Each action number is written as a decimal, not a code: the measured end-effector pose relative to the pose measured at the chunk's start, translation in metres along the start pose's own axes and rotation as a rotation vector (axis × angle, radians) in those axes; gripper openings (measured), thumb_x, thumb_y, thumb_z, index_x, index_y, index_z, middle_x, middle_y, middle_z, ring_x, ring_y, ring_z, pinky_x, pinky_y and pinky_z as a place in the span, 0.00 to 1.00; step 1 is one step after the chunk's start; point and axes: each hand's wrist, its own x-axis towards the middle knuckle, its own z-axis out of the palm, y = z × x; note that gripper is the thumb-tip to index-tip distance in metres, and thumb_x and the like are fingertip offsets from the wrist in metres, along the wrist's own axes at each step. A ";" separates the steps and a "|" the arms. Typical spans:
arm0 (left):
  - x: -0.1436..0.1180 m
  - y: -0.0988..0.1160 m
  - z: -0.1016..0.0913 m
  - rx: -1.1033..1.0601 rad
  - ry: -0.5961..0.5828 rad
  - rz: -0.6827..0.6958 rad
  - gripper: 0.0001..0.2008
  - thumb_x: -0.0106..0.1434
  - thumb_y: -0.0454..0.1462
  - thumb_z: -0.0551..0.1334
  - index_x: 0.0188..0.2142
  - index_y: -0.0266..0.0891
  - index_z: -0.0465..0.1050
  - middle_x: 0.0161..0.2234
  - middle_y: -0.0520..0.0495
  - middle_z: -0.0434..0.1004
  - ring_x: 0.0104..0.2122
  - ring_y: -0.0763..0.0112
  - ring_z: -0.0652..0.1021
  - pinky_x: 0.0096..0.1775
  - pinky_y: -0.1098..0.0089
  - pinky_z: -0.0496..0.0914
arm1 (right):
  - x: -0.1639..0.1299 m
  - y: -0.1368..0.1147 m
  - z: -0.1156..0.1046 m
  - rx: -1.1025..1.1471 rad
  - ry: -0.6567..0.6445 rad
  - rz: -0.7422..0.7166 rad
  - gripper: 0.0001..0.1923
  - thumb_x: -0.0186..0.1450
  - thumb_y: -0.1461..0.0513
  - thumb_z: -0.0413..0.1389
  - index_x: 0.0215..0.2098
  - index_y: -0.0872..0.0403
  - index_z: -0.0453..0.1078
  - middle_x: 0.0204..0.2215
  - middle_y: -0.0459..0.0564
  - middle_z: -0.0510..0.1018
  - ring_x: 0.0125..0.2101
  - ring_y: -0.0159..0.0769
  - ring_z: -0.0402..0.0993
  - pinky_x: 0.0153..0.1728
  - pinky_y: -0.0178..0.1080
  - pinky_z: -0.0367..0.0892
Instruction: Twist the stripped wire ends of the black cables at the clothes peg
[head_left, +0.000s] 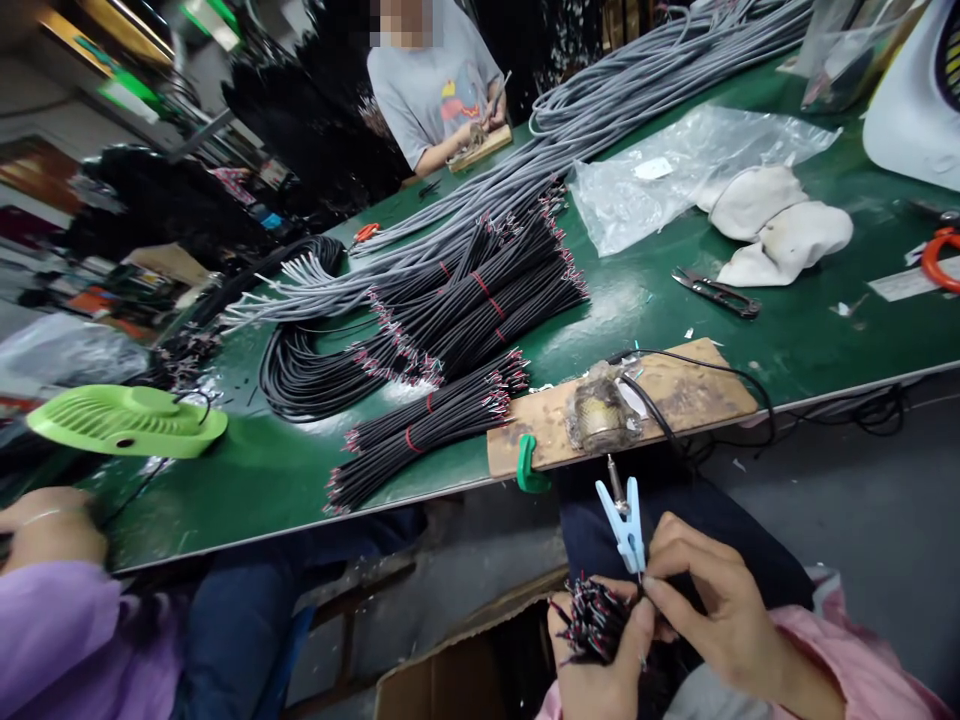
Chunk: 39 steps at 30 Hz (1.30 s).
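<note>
My left hand [600, 640] is closed around a bundle of thin black cables [594, 618], whose stripped red and white ends point up. Close beside it, my right hand [712, 605] pinches a thin dark wire with thumb and forefinger, right below a light blue clothespin [628, 525]. The clothespin's handles point away from me, around a slim metal tip [616, 485]. That tip sticks out below the edge of a wooden board [690, 385]. A scorched metal cylinder [600, 415] sits on the board, with a black cord beside it. The wire's far end is hidden.
Tied black cable bundles [427, 425] and long grey cables [585, 135] cover the green table [637, 310]. A green clamp [531, 465] grips the board. Snips [718, 292], white gloves [780, 225] and a green fan [127, 420] lie around. Co-workers sit opposite and at left. A cardboard box [450, 670] stands below.
</note>
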 end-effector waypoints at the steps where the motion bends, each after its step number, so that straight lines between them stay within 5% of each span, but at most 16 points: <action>1: 0.001 0.000 0.000 0.006 -0.004 0.004 0.14 0.48 0.45 0.74 0.26 0.40 0.75 0.19 0.52 0.80 0.15 0.68 0.80 0.21 0.74 0.75 | 0.002 -0.001 -0.002 0.025 -0.010 0.032 0.09 0.66 0.67 0.54 0.27 0.54 0.69 0.24 0.47 0.70 0.27 0.35 0.67 0.30 0.38 0.63; 7: 0.005 0.002 -0.001 0.136 -0.006 0.101 0.10 0.50 0.41 0.73 0.22 0.39 0.76 0.18 0.51 0.77 0.19 0.68 0.80 0.25 0.74 0.77 | 0.009 -0.004 -0.011 0.216 -0.133 0.265 0.05 0.63 0.62 0.61 0.33 0.56 0.77 0.29 0.51 0.74 0.28 0.35 0.71 0.22 0.33 0.67; 13: 0.010 0.008 -0.001 0.246 -0.024 0.146 0.05 0.49 0.34 0.71 0.21 0.38 0.78 0.21 0.47 0.79 0.23 0.64 0.81 0.29 0.71 0.78 | 0.011 -0.007 -0.012 0.077 -0.064 0.131 0.02 0.62 0.66 0.62 0.32 0.54 0.78 0.27 0.49 0.77 0.28 0.34 0.74 0.29 0.35 0.69; 20: 0.010 0.008 0.002 0.052 -0.066 0.051 0.08 0.50 0.38 0.74 0.22 0.38 0.78 0.20 0.50 0.78 0.19 0.70 0.80 0.26 0.75 0.77 | 0.007 -0.011 -0.016 -0.105 -0.027 -0.099 0.13 0.63 0.72 0.57 0.43 0.52 0.75 0.33 0.50 0.77 0.34 0.37 0.72 0.35 0.39 0.69; 39: 0.005 0.006 0.000 0.102 -0.053 0.005 0.08 0.49 0.36 0.73 0.22 0.38 0.76 0.17 0.50 0.77 0.16 0.70 0.78 0.22 0.73 0.75 | 0.003 -0.012 -0.010 -0.066 0.054 -0.020 0.18 0.61 0.72 0.57 0.45 0.48 0.76 0.28 0.46 0.81 0.29 0.33 0.77 0.31 0.32 0.73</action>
